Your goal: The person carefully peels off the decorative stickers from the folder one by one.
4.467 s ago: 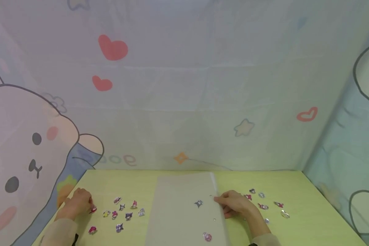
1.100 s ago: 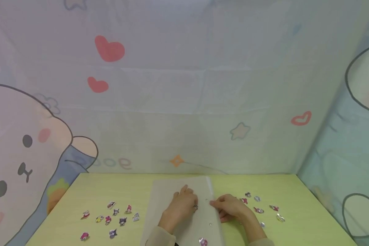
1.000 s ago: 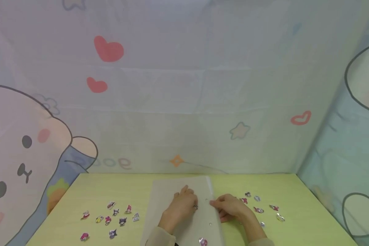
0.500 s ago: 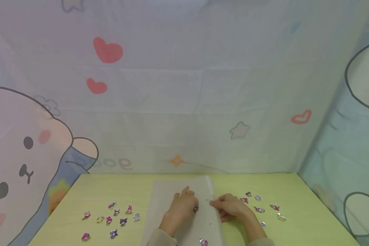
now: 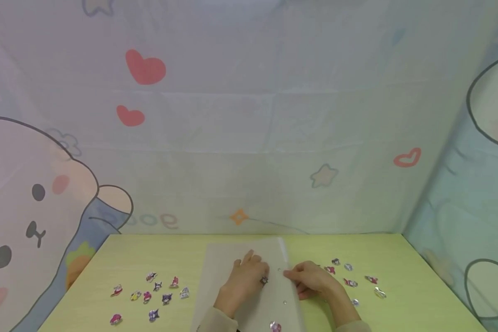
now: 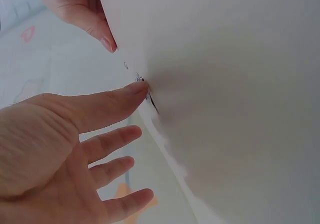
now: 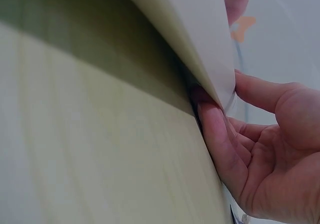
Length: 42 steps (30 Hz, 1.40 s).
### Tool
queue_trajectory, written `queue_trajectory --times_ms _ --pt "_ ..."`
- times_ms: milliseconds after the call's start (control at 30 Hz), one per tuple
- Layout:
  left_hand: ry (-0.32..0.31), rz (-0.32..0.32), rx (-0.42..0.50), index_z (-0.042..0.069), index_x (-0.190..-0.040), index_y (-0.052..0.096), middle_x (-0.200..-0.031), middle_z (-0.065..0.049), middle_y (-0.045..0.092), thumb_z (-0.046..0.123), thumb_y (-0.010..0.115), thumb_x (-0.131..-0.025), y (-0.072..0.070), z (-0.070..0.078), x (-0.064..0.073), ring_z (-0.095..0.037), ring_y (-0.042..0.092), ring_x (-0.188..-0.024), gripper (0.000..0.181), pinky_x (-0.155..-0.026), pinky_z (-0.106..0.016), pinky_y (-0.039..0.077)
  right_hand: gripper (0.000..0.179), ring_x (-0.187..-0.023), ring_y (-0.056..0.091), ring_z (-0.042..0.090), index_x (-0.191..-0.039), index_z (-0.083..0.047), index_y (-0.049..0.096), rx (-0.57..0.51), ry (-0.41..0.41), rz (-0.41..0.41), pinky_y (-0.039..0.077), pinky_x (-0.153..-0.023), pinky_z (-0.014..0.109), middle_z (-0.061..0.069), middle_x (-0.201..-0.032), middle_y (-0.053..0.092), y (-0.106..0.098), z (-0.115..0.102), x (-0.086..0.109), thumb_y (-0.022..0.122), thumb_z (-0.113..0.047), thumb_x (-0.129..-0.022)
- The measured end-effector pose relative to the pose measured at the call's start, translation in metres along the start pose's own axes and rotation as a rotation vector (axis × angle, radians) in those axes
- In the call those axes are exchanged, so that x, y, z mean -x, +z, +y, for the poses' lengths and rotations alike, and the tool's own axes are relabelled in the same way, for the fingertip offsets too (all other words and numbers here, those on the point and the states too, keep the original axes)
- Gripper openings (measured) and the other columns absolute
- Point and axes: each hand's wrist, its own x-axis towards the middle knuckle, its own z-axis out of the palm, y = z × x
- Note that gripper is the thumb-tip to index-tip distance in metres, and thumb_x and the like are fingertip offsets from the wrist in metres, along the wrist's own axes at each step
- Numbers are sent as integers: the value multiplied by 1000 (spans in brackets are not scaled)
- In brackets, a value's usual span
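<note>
A white booklet (image 5: 220, 269) lies mid-table. Over it, my left hand (image 5: 242, 283) pinches a small dark cartoon sticker (image 5: 264, 280) at the page surface. In the left wrist view the thumb (image 6: 120, 97) touches the sticker (image 6: 152, 103); the forefinger is hidden behind the thumb, while the other fingers stretch out free. At the booklet's right edge, my right hand (image 5: 313, 279) grips the border, thumb on top. The right wrist view shows its fingers (image 7: 215, 129) tucked beneath the slightly raised page (image 7: 205, 39). A pink sticker (image 5: 275, 326) lies on the page near the front.
Several shiny cartoon stickers (image 5: 167, 299) are scattered on the yellow table (image 5: 182, 253) left of the booklet. More stickers (image 5: 350, 282) lie to the right, past the right hand. A printed cloth (image 5: 240, 115) hangs behind the table.
My left hand has come from the loose stickers on the left over to the sticker on the booklet, whose face has lately turned more into view. The right hand keeps its hold.
</note>
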Motion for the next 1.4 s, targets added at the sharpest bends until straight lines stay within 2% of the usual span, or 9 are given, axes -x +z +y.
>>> queue_trajectory --times_ms 167,500,733,967,1067,1167,1400 --pt "22 7 -24 20 -94 77 -126 -6 62 14 76 -82 -2 -1 1 -35 41 -135 14 -99 -60 39 31 -54 56 12 -92 1 65 -3 -5 -15 54 -53 28 6 -71 61 -1 0 1 65 -30 -95" --pt "9 12 -11 18 -91 73 -118 -4 63 11 78 -80 -4 0 -1 -34 40 -135 14 -101 -58 38 32 -54 57 12 -93 1 65 -9 -16 -11 55 -53 28 8 -73 62 -2 0 0 65 -30 -95" --pt "19 32 -12 20 -85 70 -111 -2 63 15 76 -83 -3 -4 -4 -33 42 -133 8 -99 -55 40 32 -55 56 13 -91 1 65 3 -4 6 55 -53 29 7 -72 60 0 -3 2 67 -31 -93" --pt "41 40 -23 20 -83 69 -103 3 61 15 75 -84 -4 -5 -4 -24 50 -119 8 -94 -52 44 31 -55 57 13 -92 1 65 4 2 -6 55 -53 29 8 -73 61 -1 -1 1 66 -30 -94" --pt "53 47 -13 19 -82 67 -104 5 60 14 74 -86 -7 -5 -3 -19 50 -113 9 -92 -50 45 31 -55 57 13 -93 1 66 1 -1 -15 54 -53 28 8 -73 61 -2 1 0 65 -30 -94" --pt "51 56 -1 18 -84 66 -108 4 60 14 73 -88 -11 -5 -2 -18 50 -115 9 -92 -48 45 30 -56 57 13 -93 1 66 -6 -1 -19 54 -53 27 8 -74 62 -2 1 -1 65 -29 -94" --pt "21 18 11 16 -81 60 -109 2 58 11 72 -88 -20 -19 5 -22 47 -117 14 -93 -50 43 31 -58 57 13 -95 1 65 -6 -2 -27 54 -55 28 9 -76 62 -2 1 -1 65 -30 -95"
